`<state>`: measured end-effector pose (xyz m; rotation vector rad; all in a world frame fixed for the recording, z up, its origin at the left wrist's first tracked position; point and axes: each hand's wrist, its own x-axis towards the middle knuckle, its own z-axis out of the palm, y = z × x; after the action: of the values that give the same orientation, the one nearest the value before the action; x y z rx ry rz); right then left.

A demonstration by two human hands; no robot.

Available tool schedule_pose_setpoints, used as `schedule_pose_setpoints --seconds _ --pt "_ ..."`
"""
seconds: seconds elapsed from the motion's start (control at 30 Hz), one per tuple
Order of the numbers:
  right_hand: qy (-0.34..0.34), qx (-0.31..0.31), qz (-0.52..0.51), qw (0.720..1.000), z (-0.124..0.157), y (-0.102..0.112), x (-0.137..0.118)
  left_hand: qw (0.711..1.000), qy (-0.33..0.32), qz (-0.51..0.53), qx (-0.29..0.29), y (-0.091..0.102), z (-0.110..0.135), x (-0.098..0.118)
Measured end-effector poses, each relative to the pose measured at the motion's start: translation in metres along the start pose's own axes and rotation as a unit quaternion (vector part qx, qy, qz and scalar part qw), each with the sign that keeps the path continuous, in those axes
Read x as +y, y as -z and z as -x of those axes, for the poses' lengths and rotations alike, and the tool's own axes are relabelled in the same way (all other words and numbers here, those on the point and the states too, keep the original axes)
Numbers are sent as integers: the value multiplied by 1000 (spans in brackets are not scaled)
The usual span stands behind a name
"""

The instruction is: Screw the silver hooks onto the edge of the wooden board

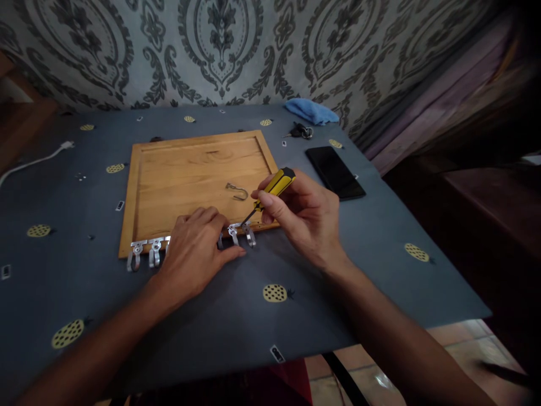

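A framed wooden board (198, 186) lies flat on the table. Along its near edge runs a row of silver metal hooks (154, 252), the middle ones partly hidden by my left hand (196, 242). That hand rests over the near edge, fingers bent on the board and thumb reaching in front of it beside the hooks. Between thumb and fingers, my right hand (308, 217) is closed on a yellow and black screwdriver (279, 183). Its tip points down at the hooks near the right end; exact contact is too small to tell. A loose hook (237, 192) lies on the board.
Right of the board, a black phone (335, 172) lies on the pineapple-print tablecloth (380, 270). Behind it are keys (301, 131) and a blue cloth (311, 110). A white cable (42, 158) and tiny bits (80, 176) are at left. A patterned wall covering stands behind.
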<state>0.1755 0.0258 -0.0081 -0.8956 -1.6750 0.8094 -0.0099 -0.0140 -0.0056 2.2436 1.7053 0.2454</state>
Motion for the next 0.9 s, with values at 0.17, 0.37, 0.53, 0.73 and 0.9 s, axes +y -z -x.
schedule_pose_setpoints --seconds 0.17,0.37,0.53,0.73,0.9 --pt "-21 5 -20 1000 2 -1 -4 999 -25 3 24 -3 -1 -9" --pt "-32 21 -53 998 6 -6 -14 998 -49 20 17 -4 -3 -19" --pt "-28 1 -69 997 6 -10 -8 999 -49 14 14 -3 -3 -18" --pt "-27 -14 -69 997 6 -11 -5 999 -41 15 8 -4 -2 -16" --pt "-23 -38 -35 998 3 -9 -7 995 -46 93 14 3 -4 -22"
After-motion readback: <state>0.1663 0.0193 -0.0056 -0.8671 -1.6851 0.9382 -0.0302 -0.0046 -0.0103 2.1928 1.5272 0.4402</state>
